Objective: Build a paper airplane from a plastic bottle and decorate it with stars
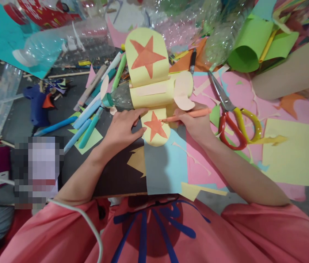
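Observation:
In the head view, a toy airplane [146, 100] made from a plastic bottle wrapped in yellow paper lies on its side across the work surface. Its green cap [107, 100] points left, and pale pink tail pieces [183, 93] stand at the right. Both yellow wings bear an orange star; the near star [156, 126] is the smaller in view. My left hand [124, 128] grips the near wing's left edge and the body beside it. Pinched in my right hand [193, 122] is an orange marker [198, 113], its tip at the near star's upper right.
Scissors [227, 106] with red and yellow handles lie right of my right hand. Several markers [88, 128] and a blue glue gun [38, 106] are on the left. Clear bottles [61, 42] lie behind. Another person's arm [294, 69] reaches in at right, over paper scraps.

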The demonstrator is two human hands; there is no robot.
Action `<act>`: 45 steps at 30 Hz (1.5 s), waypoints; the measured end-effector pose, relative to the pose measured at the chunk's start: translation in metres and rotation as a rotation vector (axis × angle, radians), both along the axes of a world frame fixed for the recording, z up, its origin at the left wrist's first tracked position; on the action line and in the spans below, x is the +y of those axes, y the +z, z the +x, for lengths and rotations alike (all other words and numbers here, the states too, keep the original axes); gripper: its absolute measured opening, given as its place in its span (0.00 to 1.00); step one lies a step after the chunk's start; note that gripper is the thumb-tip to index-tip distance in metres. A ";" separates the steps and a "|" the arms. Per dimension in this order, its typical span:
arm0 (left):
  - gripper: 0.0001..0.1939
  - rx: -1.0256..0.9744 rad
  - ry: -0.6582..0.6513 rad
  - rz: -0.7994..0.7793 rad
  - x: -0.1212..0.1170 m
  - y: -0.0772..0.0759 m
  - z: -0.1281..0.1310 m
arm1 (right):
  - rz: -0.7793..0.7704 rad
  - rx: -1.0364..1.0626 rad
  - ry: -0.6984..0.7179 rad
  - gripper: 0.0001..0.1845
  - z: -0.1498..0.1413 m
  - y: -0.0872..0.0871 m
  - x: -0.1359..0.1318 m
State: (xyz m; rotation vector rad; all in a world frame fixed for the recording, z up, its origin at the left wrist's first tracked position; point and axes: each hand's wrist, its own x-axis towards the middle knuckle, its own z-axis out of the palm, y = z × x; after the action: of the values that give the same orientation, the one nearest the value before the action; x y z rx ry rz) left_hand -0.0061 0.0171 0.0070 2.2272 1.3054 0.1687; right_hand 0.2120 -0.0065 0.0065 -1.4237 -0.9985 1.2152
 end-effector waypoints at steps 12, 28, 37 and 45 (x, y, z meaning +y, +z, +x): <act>0.25 0.000 -0.006 0.007 0.000 -0.001 0.000 | 0.019 0.012 0.034 0.14 0.002 -0.010 -0.001; 0.25 -0.005 -0.005 0.011 0.000 -0.002 -0.001 | 0.031 -0.012 0.041 0.14 0.003 -0.008 -0.001; 0.26 0.000 0.002 0.001 0.000 -0.001 0.000 | 0.051 0.024 -0.027 0.07 0.002 -0.008 0.001; 0.26 -0.004 0.002 0.002 0.000 -0.003 0.000 | 0.050 -0.015 0.030 0.11 0.002 -0.009 0.000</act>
State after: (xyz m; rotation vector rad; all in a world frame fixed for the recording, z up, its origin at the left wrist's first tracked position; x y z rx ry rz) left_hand -0.0056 0.0170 0.0044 2.2259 1.3060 0.1754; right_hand 0.2143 -0.0062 -0.0029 -1.3847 -1.0564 1.1947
